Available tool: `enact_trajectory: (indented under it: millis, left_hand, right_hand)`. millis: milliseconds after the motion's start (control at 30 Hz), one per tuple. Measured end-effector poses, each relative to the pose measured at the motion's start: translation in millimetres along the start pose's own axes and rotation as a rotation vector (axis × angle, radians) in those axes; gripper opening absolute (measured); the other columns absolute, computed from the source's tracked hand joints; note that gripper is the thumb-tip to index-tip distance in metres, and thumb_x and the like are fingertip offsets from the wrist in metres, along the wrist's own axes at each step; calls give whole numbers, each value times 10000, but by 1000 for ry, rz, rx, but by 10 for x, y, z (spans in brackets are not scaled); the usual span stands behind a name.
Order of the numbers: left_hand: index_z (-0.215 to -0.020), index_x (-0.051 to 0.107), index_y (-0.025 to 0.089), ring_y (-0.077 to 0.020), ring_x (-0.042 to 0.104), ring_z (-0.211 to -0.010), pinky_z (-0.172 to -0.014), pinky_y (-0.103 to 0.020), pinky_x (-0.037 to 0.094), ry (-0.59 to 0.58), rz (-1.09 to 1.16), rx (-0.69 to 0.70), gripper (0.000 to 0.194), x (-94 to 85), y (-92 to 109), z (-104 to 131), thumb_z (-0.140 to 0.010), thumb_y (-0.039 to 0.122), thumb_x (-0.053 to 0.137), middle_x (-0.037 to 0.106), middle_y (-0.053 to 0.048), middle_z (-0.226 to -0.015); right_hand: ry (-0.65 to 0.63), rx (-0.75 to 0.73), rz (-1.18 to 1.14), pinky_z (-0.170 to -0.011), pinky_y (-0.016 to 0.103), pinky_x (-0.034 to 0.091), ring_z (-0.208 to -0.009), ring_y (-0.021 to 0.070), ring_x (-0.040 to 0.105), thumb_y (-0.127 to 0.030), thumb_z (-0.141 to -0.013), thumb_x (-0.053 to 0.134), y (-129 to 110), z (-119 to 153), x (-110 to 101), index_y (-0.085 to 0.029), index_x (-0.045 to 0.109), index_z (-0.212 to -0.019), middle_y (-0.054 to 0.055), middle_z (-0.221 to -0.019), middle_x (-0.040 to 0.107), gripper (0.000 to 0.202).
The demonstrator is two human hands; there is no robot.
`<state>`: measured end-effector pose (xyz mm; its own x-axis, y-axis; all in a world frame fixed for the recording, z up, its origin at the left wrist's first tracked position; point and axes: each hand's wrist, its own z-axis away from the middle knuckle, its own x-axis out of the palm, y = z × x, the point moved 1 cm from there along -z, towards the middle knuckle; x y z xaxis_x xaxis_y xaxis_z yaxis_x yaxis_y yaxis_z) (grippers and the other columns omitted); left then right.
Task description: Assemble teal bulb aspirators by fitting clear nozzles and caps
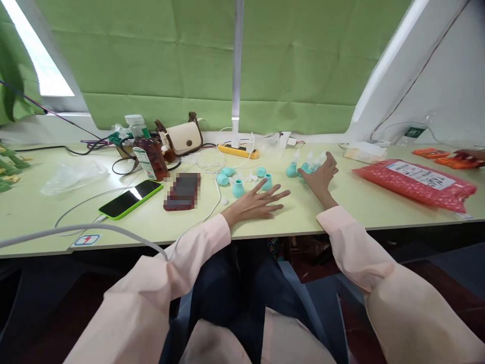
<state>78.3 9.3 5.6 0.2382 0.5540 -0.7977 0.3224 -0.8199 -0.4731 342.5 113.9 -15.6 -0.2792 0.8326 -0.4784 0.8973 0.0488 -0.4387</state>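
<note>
Right now my left hand lies flat on the pale green table, fingers spread and holding nothing, its fingertips just short of a small teal bulb and another teal bulb beside it. Further left sit a green-cased phone, a bottle of reddish liquid and a cream handbag; none of them touches my hands.

Moving right, my right hand curls loosely around a teal bulb with a clear tip; I judge it a light pinch, not a full grasp, though the palm hides the contact. A second tipped bulb stands just beside it, untouched.

Each tipped piece stands upright, long axis near vertical, bulb down on the table and clear nozzle pointing up and slightly away from me.

To handle this well, I would grip low on the soft bulb, keep it vertical, and avoid knocking its neighbour. Far right lies a red packet, well apart.
</note>
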Motion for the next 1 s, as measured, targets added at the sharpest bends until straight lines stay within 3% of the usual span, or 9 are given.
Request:
enact_trajectory:
  millis: [67,200,300,467,633,867,1000]
  left_hand:
    - [-1123,459,255,-214,201,-1259,-1015,-514,128,-24,-43,-51,302,122,-103,-82,-822,241,447,287,-17,-1361]
    - [-962,573,161,-288,230,-1238,-980,-562,142,-14,-69,-139,202,341,-300,-126,-807,161,444,319,-103,-1337]
    - [-981,566,164,-273,270,-1222,-982,-539,158,-4,-81,-160,224,441,-399,-124,-817,134,415,362,-117,-1307]
    - [-1047,522,150,-277,309,-1195,-967,-539,167,19,-100,-215,258,531,-529,-130,-828,130,387,403,-153,-1265]
    - [-1091,483,171,-265,337,-1172,-950,-538,186,28,-102,-261,283,627,-648,-129,-834,127,374,445,-146,-1221]
    - [-1086,483,181,-256,388,-1119,-913,-509,244,24,-69,-315,322,760,-797,-178,-825,57,341,527,-147,-1102]
    - [-1059,504,172,-252,432,-1065,-877,-452,300,46,-16,-343,278,715,-820,-208,-834,105,355,554,-142,-1038]
  right_hand:
    - [-12,27,-11,-854,511,226,-1115,326,238,-460,-564,556,34,4,29,-166,119,-1211,168,-1197,239,835]
    - [-49,65,-26,-850,492,250,-1104,321,274,-428,-554,577,69,12,66,-151,140,-1198,176,-1177,279,825]
    - [-82,88,-37,-868,461,262,-1095,296,309,-418,-558,592,69,27,81,-150,153,-1198,162,-1173,315,821]
    - [-181,178,-38,-783,394,387,-1006,245,430,-422,-628,600,75,66,103,-179,190,-1220,116,-1139,411,760]
    - [-283,286,19,-753,377,434,-905,180,511,-333,-825,443,107,67,112,-144,423,-1115,75,-1052,494,347]
    - [-341,350,72,-748,372,446,-886,170,526,-315,-823,457,112,86,66,-137,459,-1080,68,-1028,515,313]
    - [-307,338,66,-740,363,439,-868,164,523,-337,-825,445,77,108,43,-139,449,-1081,64,-1015,511,324]
